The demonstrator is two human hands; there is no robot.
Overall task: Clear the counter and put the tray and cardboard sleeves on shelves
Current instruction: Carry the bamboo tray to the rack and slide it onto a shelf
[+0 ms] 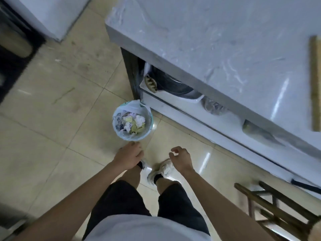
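Observation:
I look straight down at the floor beside the grey-white counter (217, 42). My left hand (129, 156) hangs just below a small round bin, fingers loosely curled, holding nothing. My right hand (181, 158) hovers over my shoes with the fingers bent and apart, also holding nothing. The bin (150, 119) is pale blue, lined with a plastic bag and filled with crumpled paper and scraps. A thin wooden edge, perhaps the tray (315, 84), lies on the counter at the far right. A shelf (173, 108) under the counter holds a dark bowl-like item and wrapped objects.
A wooden stool (278, 211) stands at the lower right beside the counter. Another white cabinet (52, 13) and a dark appliance (12, 42) stand at the upper left. Beige floor tiles (52, 119) stretch between them.

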